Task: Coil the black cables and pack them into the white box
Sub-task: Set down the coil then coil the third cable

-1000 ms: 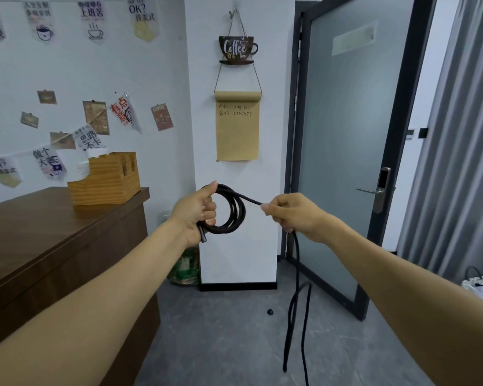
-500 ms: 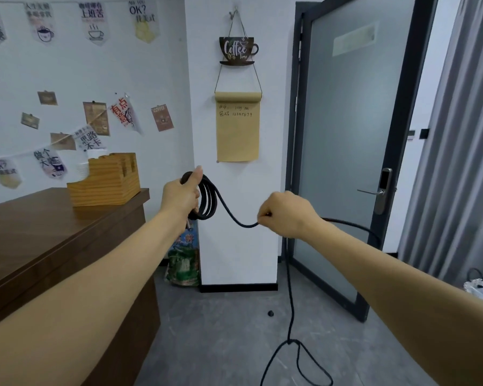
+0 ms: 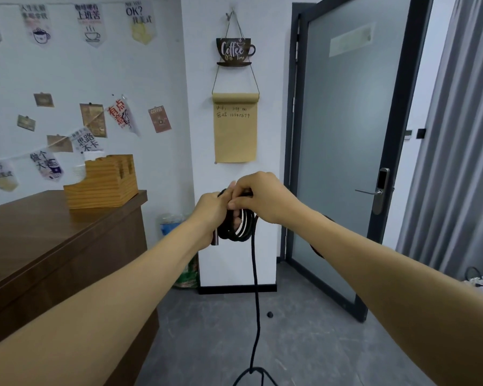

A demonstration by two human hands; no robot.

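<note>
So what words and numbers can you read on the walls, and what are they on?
"Coffee Time": dark cup-shaped hanging sign
"12345679": handwritten on brown paper roll; the line above is unclear
"OK?": white paper pennant
"COFFEE": small reddish card
Other pennants and cards: too blurred to read

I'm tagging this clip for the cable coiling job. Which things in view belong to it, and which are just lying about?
Job:
black cable, coiled part in hand, tail hanging to the floor
left hand, gripping the coil
right hand, pinching the cable at the coil

Lying about:
wooden organizer
brown counter
coffee sign
kraft paper roll
door
</note>
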